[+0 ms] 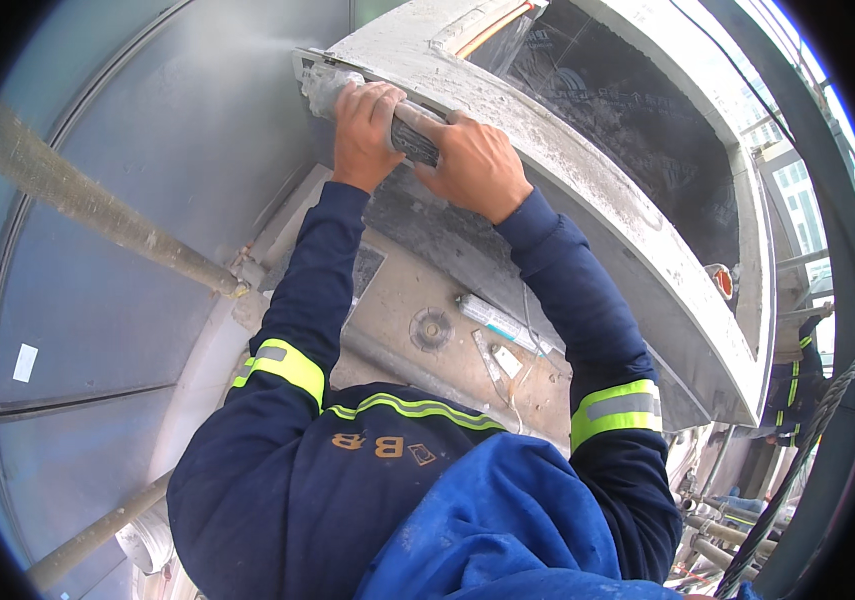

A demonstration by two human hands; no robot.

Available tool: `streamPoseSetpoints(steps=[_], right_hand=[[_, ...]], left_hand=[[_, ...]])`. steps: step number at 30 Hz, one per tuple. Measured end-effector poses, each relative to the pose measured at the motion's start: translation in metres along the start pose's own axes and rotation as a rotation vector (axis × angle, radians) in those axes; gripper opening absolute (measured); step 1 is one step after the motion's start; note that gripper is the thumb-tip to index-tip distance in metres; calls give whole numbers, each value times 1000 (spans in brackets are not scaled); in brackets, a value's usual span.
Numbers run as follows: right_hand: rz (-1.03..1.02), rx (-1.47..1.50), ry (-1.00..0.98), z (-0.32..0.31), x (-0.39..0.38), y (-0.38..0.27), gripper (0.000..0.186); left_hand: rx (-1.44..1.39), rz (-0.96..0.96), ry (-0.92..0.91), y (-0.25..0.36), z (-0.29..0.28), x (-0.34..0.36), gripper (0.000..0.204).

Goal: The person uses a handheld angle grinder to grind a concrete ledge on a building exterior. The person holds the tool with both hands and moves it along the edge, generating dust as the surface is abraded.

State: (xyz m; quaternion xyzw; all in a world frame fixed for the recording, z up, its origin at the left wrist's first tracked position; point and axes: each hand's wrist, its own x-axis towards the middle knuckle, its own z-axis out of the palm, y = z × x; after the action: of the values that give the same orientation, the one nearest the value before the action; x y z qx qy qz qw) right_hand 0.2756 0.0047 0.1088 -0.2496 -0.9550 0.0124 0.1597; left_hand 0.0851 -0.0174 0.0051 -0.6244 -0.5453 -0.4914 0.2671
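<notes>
Both my hands are closed around a dust-coated power tool, which looks like an angle grinder [413,143], at the far end of a long pale ledge [547,150]. My left hand [365,130] wraps the tool near its head, beside a whitish, crumpled-looking mass [325,88] at the ledge's corner. Behind it, my right hand [477,165] grips the dark ridged body, thumb laid along the top. Pale dust hangs in the air past the corner. The tool's working end is hidden by my left hand and the whitish mass.
A scaffold pole [107,205] slants in front of grey-blue panels [127,310] on the left. Below my arms lie a sealant tube [502,322] and a flat metal strip [490,360]. Black sheeting [627,120] fills the framed opening. A steel cable [797,470] runs at right, near another person [795,385].
</notes>
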Motion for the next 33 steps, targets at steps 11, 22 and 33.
streamPoseSetpoints(steps=[11,22,33], right_hand=[[-11,-8,37,0,-21,12,78],[-24,15,105,14,-12,16,70],[-39,-16,79,16,4,12,61]], left_hand=[[-24,8,-31,21,2,-1,75],[30,53,44,8,11,-2,63],[22,57,57,-10,13,-1,71]])
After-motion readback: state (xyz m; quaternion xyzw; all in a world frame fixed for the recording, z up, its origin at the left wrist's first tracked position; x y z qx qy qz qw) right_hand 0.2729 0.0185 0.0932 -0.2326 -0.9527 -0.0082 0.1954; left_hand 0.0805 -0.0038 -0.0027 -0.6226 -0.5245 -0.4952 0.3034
